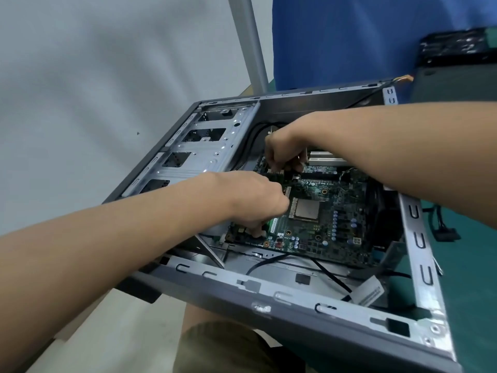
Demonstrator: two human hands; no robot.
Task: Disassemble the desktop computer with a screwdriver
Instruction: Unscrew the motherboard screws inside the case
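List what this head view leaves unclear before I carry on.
Head view:
Left hand: its own fingers hide what they touch at the near edge of the circuit board.
Right hand: fingers cover whatever it works on.
Screwdriver: not in view.
Black box, top right: blurred, cut off by the edge.

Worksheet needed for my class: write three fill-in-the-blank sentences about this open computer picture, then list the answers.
The left hand and right hand both reach inside the open computer ____.
The motherboard is coloured ____.
The square silver processor sits nearer the ____ hand.
Missing words: case, green, left.
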